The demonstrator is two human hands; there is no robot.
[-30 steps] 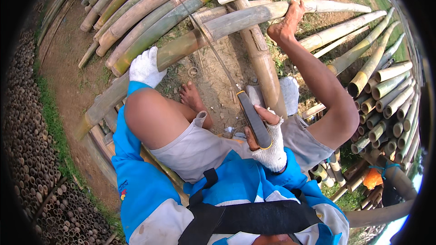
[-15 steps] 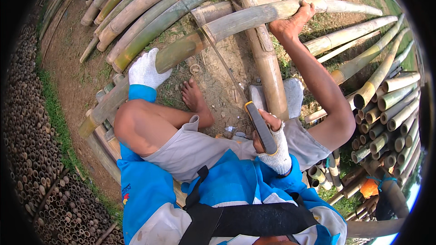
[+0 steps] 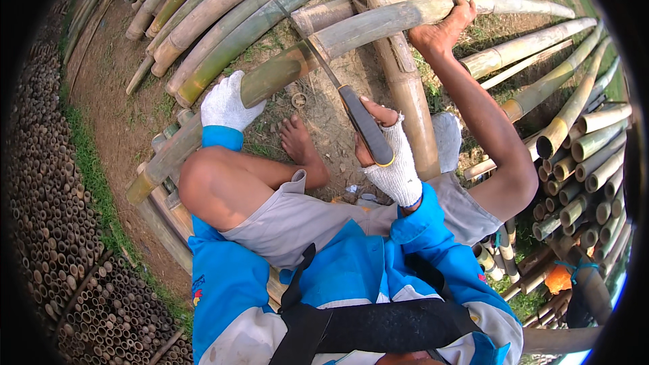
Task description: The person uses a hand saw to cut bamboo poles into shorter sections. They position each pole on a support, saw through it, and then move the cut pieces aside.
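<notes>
A long green bamboo pole lies across bare dirt; the knit-gloved left hand clamps its smooth round stem, the gloved right hand grips a dark-handled knife on it

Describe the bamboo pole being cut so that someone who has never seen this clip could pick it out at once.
Start at the fan of bamboo poles on the dirt ahead of the seated person. One pole lies crosswise over them, running from lower left to upper right. Unlike its neighbours, it is held by the gloved left hand, pinned by a bare foot, and has the knife in the right hand resting on it.
</notes>
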